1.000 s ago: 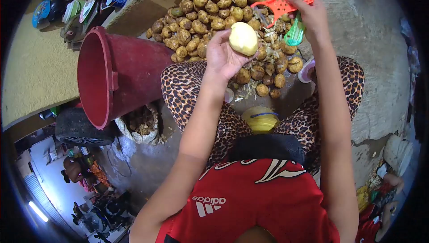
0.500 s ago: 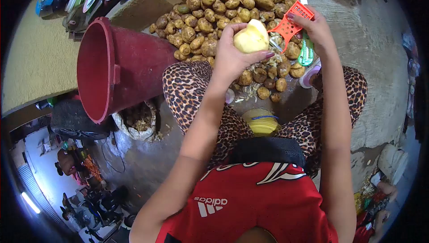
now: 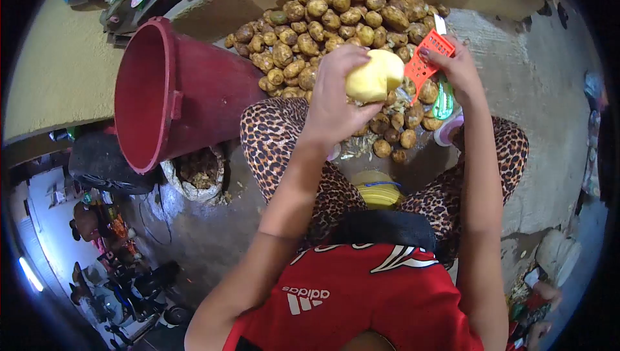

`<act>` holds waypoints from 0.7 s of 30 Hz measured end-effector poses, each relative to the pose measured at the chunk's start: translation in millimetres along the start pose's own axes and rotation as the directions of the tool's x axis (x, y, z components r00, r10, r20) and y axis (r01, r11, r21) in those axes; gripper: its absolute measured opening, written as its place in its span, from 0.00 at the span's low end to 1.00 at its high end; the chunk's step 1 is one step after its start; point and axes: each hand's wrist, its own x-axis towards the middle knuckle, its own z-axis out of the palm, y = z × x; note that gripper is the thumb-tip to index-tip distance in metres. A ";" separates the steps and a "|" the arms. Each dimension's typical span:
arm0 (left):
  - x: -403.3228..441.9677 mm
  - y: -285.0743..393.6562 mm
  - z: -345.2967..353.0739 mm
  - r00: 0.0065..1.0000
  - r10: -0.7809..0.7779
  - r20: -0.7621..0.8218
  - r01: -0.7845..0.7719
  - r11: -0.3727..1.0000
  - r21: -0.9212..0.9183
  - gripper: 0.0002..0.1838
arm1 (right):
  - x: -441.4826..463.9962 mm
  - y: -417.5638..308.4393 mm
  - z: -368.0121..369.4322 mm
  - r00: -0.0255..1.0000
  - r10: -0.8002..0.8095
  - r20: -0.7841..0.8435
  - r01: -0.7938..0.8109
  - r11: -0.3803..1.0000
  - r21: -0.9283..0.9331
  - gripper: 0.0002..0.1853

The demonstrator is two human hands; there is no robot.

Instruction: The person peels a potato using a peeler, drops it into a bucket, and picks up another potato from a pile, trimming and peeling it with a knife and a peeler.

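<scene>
In my left hand (image 3: 336, 96) is a peeled, pale yellow potato (image 3: 374, 76), gripped from its left side by fingers and thumb. My right hand (image 3: 457, 70) is closed on an orange peeler (image 3: 427, 60) with a holed, slotted body; its lower end points toward the potato, a little apart from it. Below both hands a large heap of unpeeled brown potatoes (image 3: 336, 18) covers the floor against the wall. A green peeler (image 3: 444, 100) lies at the heap's right side, just under my right wrist. Pale peelings (image 3: 358, 147) are scattered between my knees.
A big red bucket (image 3: 206, 86) lies tipped on its side at the left, its mouth facing left. Beside it stands an open sack (image 3: 200, 173) with peelings. A yellow container (image 3: 378, 193) sits between my legs, and a pink-rimmed cup (image 3: 449, 130) near my right knee.
My left hand has turned the potato, showing another side, and moved slightly right and down. The right hand with the orange peeler has shifted a little down. The view has tilted slightly.
</scene>
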 end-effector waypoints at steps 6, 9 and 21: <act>7.3 -16.8 -90.0 0.978 0.089 -0.188 -0.020 0.940 0.340 0.30 | 3.5 9.2 7.5 0.996 -0.055 -0.070 0.053 0.998 -0.032 0.13; 11.0 -44.5 -192.3 0.935 0.075 -0.346 0.166 0.770 0.616 0.26 | 2.3 -0.3 19.1 0.999 -0.024 -0.036 0.022 0.998 -0.055 0.11; -78.7 -197.4 -364.4 0.352 -0.929 -0.115 0.780 0.223 0.585 0.20 | 17.6 4.8 23.1 0.997 0.065 0.052 -0.062 0.996 -0.062 0.06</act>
